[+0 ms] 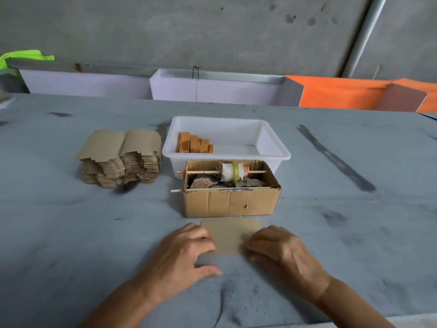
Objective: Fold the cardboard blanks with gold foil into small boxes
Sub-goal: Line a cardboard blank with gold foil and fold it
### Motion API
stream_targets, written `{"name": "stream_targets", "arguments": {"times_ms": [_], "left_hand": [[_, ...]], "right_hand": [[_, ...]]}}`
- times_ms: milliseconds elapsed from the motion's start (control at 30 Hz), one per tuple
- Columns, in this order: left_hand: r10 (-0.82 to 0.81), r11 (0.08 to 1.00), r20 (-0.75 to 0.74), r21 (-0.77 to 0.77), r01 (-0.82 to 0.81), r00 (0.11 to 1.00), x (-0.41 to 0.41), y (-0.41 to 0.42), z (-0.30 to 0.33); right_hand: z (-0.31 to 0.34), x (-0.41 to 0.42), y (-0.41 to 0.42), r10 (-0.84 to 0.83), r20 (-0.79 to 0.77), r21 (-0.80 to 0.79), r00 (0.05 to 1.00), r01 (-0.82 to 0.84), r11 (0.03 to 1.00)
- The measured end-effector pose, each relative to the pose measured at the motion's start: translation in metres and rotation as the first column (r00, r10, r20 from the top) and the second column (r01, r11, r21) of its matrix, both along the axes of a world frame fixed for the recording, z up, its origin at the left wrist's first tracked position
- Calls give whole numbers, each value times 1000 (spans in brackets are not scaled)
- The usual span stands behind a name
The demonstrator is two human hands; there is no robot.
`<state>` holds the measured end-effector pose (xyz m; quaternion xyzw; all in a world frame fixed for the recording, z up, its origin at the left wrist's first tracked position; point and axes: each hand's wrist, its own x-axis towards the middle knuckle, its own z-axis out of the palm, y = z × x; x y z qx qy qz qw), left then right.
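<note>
Between both sets of fingers, one cardboard blank lies flat on the surface; left hand and right hand press its side edges, fingers curled. Likely light, thin, creasable; best taken at edges.

A cardboard box holding a tape roll touches the white tub.
</note>
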<state>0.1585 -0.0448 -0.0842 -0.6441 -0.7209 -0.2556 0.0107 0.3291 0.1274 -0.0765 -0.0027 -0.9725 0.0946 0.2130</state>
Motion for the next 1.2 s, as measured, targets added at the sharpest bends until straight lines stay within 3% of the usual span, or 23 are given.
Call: {"name": "stream_targets", "arguments": {"times_ms": [133, 233, 367, 600, 733, 867, 1067, 1200], "left_hand": [[-7, 1000, -133, -11, 6, 991, 2, 2, 1], [-28, 1000, -250, -17, 24, 968, 5, 5, 6], [-47, 999, -270, -23, 42, 962, 4, 6, 9], [36, 999, -146, -30, -41, 989, 2, 11, 6], [155, 977, -194, -113, -179, 969, 6, 15, 7], [121, 989, -89, -80, -128, 989, 13, 6, -4], [205, 978, 135, -66, -197, 969, 12, 10, -2], [319, 946, 75, -88, -312, 945, 10, 31, -2]], "right_hand": [[-3, -6, -1, -5, -4, 105, 1000, 6, 994], [-7, -6, 1, -41, -37, -7, 998, 41, 999], [-10, -2, 5, -42, -27, -128, 999, 39, 991], [-8, -4, 4, -109, -30, -240, 994, 99, 966], [-10, -12, -4, -275, -31, -168, 961, 266, 949], [-14, -18, -10, -431, 156, -135, 889, 452, 882], [-1, -25, -9, -409, 335, -163, 849, 480, 862], [6, -30, -5, -357, 417, -181, 836, 462, 868]]}}
